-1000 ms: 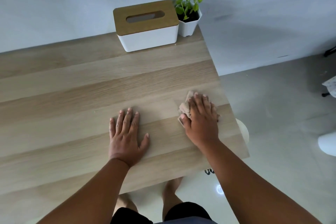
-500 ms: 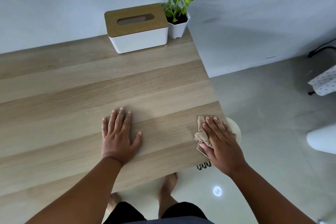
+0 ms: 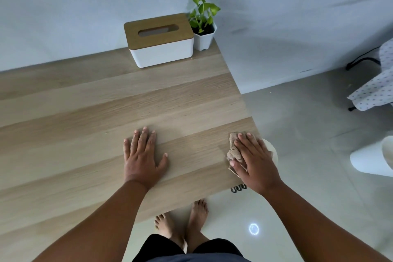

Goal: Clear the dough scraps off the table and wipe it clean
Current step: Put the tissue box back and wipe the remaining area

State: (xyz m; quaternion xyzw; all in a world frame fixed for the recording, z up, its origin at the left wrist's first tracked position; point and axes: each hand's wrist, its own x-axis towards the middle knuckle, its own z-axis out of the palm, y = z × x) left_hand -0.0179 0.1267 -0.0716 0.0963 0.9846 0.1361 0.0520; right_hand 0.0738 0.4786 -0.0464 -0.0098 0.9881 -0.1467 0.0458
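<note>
Your left hand [image 3: 143,156] is flat on the table [image 3: 74,134], palm down, fingers straight and close together, thumb out to the side, holding nothing. It sits roughly mid-table, well apart from the other hand.

Your right hand [image 3: 254,160] is pressed down on the cloth [image 3: 234,152], fingers stretched out over it, not curled round it as far as I can see. The cloth is a crumpled tan rag right at the table's right edge, near the front corner; a bit pokes out past your fingertips and along your thumb side. Part of your hand hangs past the edge, over a pale round thing [image 3: 273,151] just below the table edge; can't tell what that is.

No dough scraps that I can make out on the wood.

At the back right corner there's a tissue box [image 3: 160,41], white with a wooden lid, and a plant [image 3: 203,23] in a white pot just beside it on the right, against the wall. Your bare feet [image 3: 182,222] show on the floor under the front edge. Spotted fabric [image 3: 376,87] at the far right, and a white bin [image 3: 371,158] lower down.
</note>
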